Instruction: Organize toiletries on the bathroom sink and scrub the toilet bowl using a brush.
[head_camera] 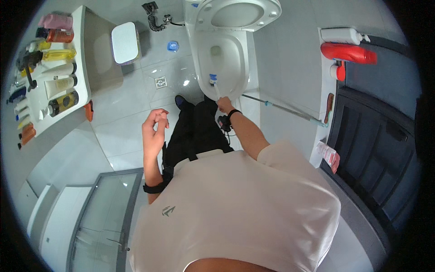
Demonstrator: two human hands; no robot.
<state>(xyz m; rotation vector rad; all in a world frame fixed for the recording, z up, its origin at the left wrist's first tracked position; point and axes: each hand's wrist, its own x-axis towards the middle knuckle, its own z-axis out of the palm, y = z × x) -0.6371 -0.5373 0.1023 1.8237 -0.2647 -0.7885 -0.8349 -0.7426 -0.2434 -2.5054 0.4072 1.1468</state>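
Observation:
My right hand (225, 104) grips the white handle of a toilet brush (216, 87) at the front rim of the toilet bowl (242, 64). The brush's blue and white head (213, 79) rests low inside the bowl, near its front wall. Behind the bowl the toilet seat and lid (238, 14) stand raised. My left hand (155, 131) hangs in the air over the floor, left of my legs. Its fingers are loosely curled, with the thumb apart, and nothing shows in them.
A long metal pole (285, 108) leans at the right wall. Bottles, among them a red bottle (348, 53), line the right ledge. At left, a white shelf (85, 51) holds toiletries. A white-lidded bin (125, 43), a blue object (172, 46) and a drain (160, 82) are on the floor.

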